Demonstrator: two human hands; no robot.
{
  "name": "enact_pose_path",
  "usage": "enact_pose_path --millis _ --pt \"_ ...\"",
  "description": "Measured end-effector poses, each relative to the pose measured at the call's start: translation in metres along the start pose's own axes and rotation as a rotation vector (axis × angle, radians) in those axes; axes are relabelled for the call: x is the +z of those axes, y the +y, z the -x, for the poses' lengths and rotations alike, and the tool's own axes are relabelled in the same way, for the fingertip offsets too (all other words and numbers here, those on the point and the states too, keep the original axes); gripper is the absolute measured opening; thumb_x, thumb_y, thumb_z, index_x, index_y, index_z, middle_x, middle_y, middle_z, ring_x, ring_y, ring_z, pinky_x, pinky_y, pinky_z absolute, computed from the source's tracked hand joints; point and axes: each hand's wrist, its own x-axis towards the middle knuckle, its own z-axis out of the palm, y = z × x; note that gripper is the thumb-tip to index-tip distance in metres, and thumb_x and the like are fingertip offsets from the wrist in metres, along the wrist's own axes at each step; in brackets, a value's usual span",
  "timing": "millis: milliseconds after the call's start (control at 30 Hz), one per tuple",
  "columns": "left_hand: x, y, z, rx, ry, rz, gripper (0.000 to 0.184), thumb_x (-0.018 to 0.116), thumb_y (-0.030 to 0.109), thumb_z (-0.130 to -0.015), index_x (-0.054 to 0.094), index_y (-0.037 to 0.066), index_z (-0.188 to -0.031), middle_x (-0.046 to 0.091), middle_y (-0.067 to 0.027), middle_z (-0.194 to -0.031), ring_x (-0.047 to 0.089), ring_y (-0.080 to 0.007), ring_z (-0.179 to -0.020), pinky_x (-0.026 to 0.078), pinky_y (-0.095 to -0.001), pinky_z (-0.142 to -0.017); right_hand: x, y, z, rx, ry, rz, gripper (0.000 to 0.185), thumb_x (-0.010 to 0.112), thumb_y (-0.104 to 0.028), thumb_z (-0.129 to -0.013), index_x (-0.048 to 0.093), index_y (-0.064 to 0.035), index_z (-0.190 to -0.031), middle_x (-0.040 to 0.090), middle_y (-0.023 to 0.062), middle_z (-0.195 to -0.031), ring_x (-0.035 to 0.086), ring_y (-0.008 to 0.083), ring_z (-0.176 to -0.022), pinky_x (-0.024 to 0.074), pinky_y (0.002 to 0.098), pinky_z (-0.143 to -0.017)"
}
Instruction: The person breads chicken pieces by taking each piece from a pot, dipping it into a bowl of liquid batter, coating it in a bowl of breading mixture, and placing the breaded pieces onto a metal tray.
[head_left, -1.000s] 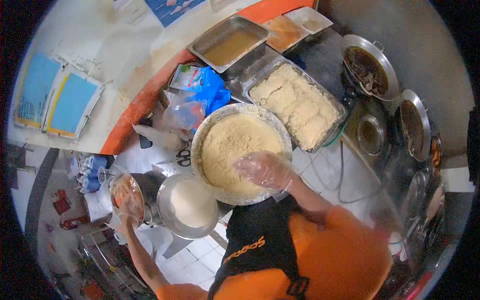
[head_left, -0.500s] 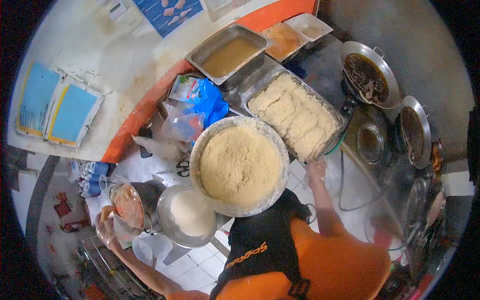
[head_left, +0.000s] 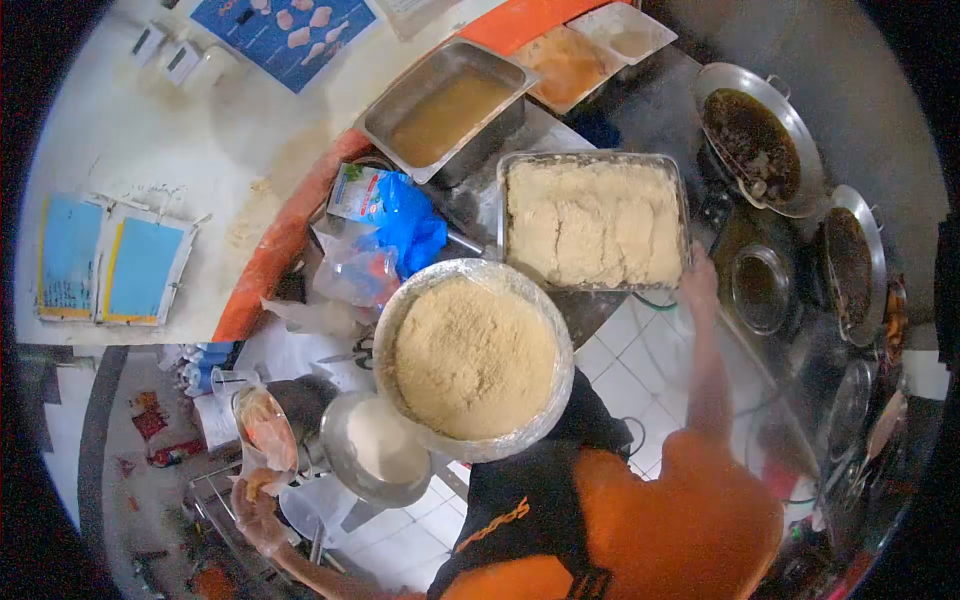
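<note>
My right hand point(head_left: 699, 280) is at the right edge of a rectangular metal tray point(head_left: 595, 222) heaped with pale breaded pieces, its fingers closed on the rim. My left hand point(head_left: 257, 512), in a clear plastic glove, is at the lower left, just below a pot point(head_left: 268, 428) of pinkish raw pieces; its fingers are too blurred to read. Between the hands stands a large round bowl point(head_left: 475, 362) of pale crumbly flour. A smaller metal bowl point(head_left: 377, 447) with white powder sits against its lower left side.
A metal pan of yellowish liquid point(head_left: 445, 108) stands behind, beside an orange-stained tray point(head_left: 565, 68). Two woks of dark oil point(head_left: 757, 137) are at the right. A blue plastic bag point(head_left: 408, 225) and clear bags lie left of the big bowl. A wall edge point(head_left: 270, 245) curves along the left.
My right hand has left the flour bowl and taken the breaded tray's edge; the tray has turned to lie straighter. My left hand has moved down, away from the pot.
</note>
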Motion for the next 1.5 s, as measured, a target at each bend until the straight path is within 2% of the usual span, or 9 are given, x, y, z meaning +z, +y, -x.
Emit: enact_pose_path --millis 267,433,700,733,867,933,1167,1267,1500 --pt "0.125 0.048 0.064 -0.163 -0.197 0.177 0.05 0.073 0.009 -0.082 0.056 -0.004 -0.127 0.065 -0.0093 -0.096 0.054 -0.0124 -0.066 0.041 -0.0231 -0.057 -0.039 -0.043 -0.122 -0.331 -0.117 0.035 0.041 0.055 -0.021 -0.093 0.06 -0.0019 -0.129 0.064 0.0244 -0.122 0.061 0.036 -0.117 0.045 0.0402 -0.1" --pt "0.143 0.059 0.072 -0.224 -0.158 0.174 0.051 0.076 0.014 -0.083 0.057 -0.003 -0.127 0.063 -0.0063 -0.09 0.052 -0.011 -0.065 0.041 -0.0233 -0.056 -0.041 -0.088 -0.202 -0.718 -0.367 0.511 0.046 0.064 -0.026 -0.088 0.06 0.0005 -0.126 0.065 0.0226 -0.121 0.063 0.0361 -0.112 0.0486 0.0417 -0.095" --pt "0.128 0.064 0.079 -0.169 -0.084 0.102 0.053 0.075 0.019 -0.085 0.055 -0.003 -0.129 0.063 -0.0062 -0.093 0.053 -0.0114 -0.068 0.042 -0.0236 -0.058 -0.012 -0.191 -0.257 -0.581 -0.734 0.503 0.044 0.065 -0.019 -0.086 0.063 -0.015 -0.13 0.068 0.0199 -0.113 0.065 0.0345 -0.107 0.0478 0.0416 -0.092" --pt "0.131 0.066 0.079 -0.219 -0.068 0.073 0.054 0.076 0.02 -0.085 0.054 -0.002 -0.129 0.063 -0.0067 -0.094 0.054 -0.0115 -0.069 0.042 -0.0234 -0.058 0.021 -0.158 -0.298 -1.01 -0.57 0.491 0.041 0.066 -0.018 -0.083 0.068 -0.0144 -0.124 0.069 0.0195 -0.094 0.066 0.0347 -0.09 0.0503 0.0402 -0.085" --pt "0.142 0.039 0.091 -0.477 0.079 0.178 0.054 0.074 0.02 -0.085 0.054 -0.002 -0.13 0.065 -0.0087 -0.096 0.054 -0.0115 -0.07 0.042 -0.0223 -0.059 0.051 -0.175 -0.325 -1.049 -0.558 0.511 0.035 0.066 -0.018 -0.08 0.071 -0.0113 -0.114 0.066 0.0173 -0.089 0.064 0.032 -0.087 0.05 0.0397 -0.084" --pt "0.158 0.042 0.098 -0.452 0.029 0.183 0.053 0.073 0.019 -0.086 0.053 -0.002 -0.13 0.065 -0.0088 -0.096 0.054 -0.0113 -0.07 0.042 -0.0222 -0.058 0.054 -0.22 -0.307 -0.91 -0.703 0.874 0.026 0.065 -0.019 -0.081 0.072 -0.0133 -0.105 0.068 0.0119 -0.099 0.063 0.029 -0.093 0.0498 0.0406 -0.087" --pt "0.214 0.085 0.105 -0.403 -0.085 0.129 0.044 0.064 0.024 -0.091 0.055 -0.003 -0.125 0.069 -0.0165 -0.109 0.055 -0.0099 -0.069 0.04 -0.0206 -0.054 0.091 -0.257 -0.305 -0.824 -0.751 0.751 0.033 0.067 -0.017 -0.08 0.072 -0.0174 -0.112 0.07 0.0072 -0.11 0.067 0.0266 -0.103 0.0539 0.039 -0.087" --pt "0.204 0.091 0.102 -0.431 -0.161 0.024 0.044 0.056 0.04 -0.095 0.067 0.001 -0.113 0.072 -0.0082 -0.109 0.065 -0.0127 -0.088 0.047 -0.0253 -0.064 0.12 -0.269 -0.305 -1.052 -0.705 0.857 0.038 0.066 -0.012 -0.08 0.071 -0.0169 -0.117 0.07 0.0089 -0.112 0.065 0.027 -0.106 0.0531 0.0394 -0.089" --pt "0.215 0.1 0.111 -0.361 -0.139 0.403 0.053 0.05 0.024 -0.098 0.042 -0.007 -0.141 0.048 -0.0199 -0.144 0.053 -0.0215 -0.125 0.049 -0.0268 -0.09 0.106 -0.289 -0.276 -1.116 -0.615 0.777 0.042 0.064 -0.014 -0.082 0.066 -0.0169 -0.124 0.068 0.0136 -0.113 0.064 0.0309 -0.108 0.0511 0.0401 -0.093"
